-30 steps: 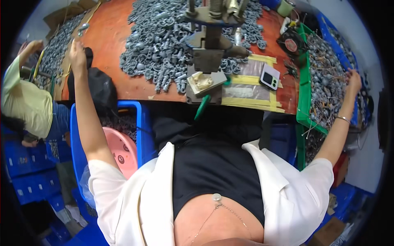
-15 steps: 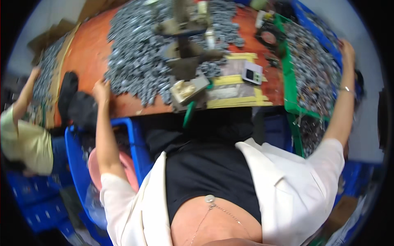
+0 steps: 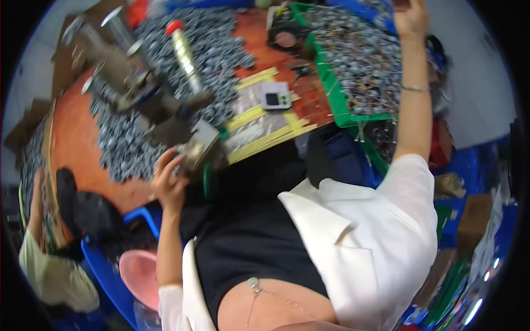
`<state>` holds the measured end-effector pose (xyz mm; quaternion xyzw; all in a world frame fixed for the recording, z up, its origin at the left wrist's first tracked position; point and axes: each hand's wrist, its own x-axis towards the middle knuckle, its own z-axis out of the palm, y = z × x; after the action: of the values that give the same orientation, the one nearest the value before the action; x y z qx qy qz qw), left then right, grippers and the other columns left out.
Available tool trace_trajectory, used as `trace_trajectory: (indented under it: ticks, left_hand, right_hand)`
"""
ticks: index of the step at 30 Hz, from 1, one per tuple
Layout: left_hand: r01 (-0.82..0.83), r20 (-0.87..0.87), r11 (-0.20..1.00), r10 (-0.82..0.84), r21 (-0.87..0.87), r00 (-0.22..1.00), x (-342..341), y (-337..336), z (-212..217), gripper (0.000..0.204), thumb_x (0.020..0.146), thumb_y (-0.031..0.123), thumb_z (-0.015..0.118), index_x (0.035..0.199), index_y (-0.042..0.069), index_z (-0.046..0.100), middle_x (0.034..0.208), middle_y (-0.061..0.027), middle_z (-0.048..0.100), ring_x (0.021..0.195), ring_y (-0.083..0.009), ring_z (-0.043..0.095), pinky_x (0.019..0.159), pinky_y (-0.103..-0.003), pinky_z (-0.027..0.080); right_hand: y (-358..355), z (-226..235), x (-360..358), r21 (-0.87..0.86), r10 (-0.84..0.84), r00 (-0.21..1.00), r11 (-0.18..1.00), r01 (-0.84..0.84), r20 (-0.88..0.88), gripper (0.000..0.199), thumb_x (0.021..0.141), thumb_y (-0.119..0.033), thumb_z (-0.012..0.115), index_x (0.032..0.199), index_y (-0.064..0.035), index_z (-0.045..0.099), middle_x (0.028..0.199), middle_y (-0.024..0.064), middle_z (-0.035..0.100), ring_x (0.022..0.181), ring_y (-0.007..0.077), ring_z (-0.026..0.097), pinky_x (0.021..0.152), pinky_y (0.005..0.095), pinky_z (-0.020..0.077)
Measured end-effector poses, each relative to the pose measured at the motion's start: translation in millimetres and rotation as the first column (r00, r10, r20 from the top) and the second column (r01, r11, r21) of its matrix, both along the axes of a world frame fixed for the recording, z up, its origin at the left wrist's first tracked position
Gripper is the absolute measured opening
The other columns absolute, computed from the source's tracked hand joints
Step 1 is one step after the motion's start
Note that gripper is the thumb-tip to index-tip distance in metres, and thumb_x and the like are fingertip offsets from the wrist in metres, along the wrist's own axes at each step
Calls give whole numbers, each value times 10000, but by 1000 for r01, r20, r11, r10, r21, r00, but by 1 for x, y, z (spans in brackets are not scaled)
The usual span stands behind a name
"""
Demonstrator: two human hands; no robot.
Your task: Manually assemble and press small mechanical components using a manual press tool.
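The left hand (image 3: 170, 182) is at the near edge of the orange worktable (image 3: 77, 149), just beside the press fixture. Its fingers are bent and partly spread, with gaps visible between them. The pale piece (image 3: 193, 151) sits on the metal block (image 3: 205, 134) of the press, right next to the fingertips, on their right side; contact cannot be confirmed owing to blur, nor can it be told whether the fingers pinch anything. A green handle (image 3: 207, 181) hangs below the block.

The right hand (image 3: 411, 23) is raised at the upper edge of the view, beyond the green bin (image 3: 345, 119) of grey parts with wires. A dark item (image 3: 401, 4) shows at its fingers, which are cut off by the frame; their grip cannot be determined.

Loose grey parts (image 3: 118, 140) are heaped around the press, and a phone (image 3: 276, 95) lies on the taped sheet (image 3: 251, 129)
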<state>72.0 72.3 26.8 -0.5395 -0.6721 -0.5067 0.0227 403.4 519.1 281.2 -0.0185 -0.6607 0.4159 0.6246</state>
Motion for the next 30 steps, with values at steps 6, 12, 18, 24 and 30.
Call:
trace_trajectory:
  ticks: [6, 12, 18, 24, 30]
  left_hand:
    - [-59, -78, 996, 54, -64, 996, 5, 36, -26, 190, 761, 70, 711, 951, 73, 704, 1039, -137, 636, 984, -313, 603, 990, -445, 416]
    - [-29, 63, 1000, 29, -2, 998, -2, 17, -7, 231, 785, 30, 674, 1014, 58, 684, 1095, -143, 630, 1024, -303, 601, 961, -387, 432]
    - [-601, -250, 799, 576, -27, 778, -118, -33, -7, 159, 767, 70, 676, 921, 36, 671, 913, -121, 663, 866, -300, 608, 795, -381, 461]
    - [-588, -461, 801, 481, -115, 746, -154, -2, -11, 243, 758, 102, 682, 1000, 77, 664, 926, -85, 643, 864, -287, 582, 792, -381, 450]
    - [-571, -365, 820, 518, -49, 774, -147, 1, -1, 260, 758, 15, 664, 1012, 69, 656, 866, -69, 610, 757, -213, 589, 655, -323, 460]
  right_hand:
    - [-73, -33, -33, -148, 405, 898, 912, -383, 172, 174, 948, -139, 512, 951, 10, 603, 905, 130, 635, 804, 208, 598, 740, 294, 470]
    - [-182, -89, -77, -217, 461, 822, 887, -408, 336, 102, 924, -58, 480, 931, 21, 543, 852, 144, 596, 639, 159, 579, 542, 239, 462]
    - [-245, -123, -97, -404, 669, 533, 740, -537, 518, 41, 751, 61, 597, 727, 37, 620, 649, 108, 637, 561, 146, 597, 503, 225, 438]
    - [-271, -168, -121, -282, 626, 558, 763, -582, 544, 29, 775, 20, 633, 758, 23, 657, 674, 90, 640, 572, 137, 590, 540, 237, 419]
    - [-285, -184, -125, -602, 734, 423, 678, -421, 531, 153, 889, -63, 572, 980, 40, 642, 754, 52, 633, 623, 82, 587, 577, 204, 454]
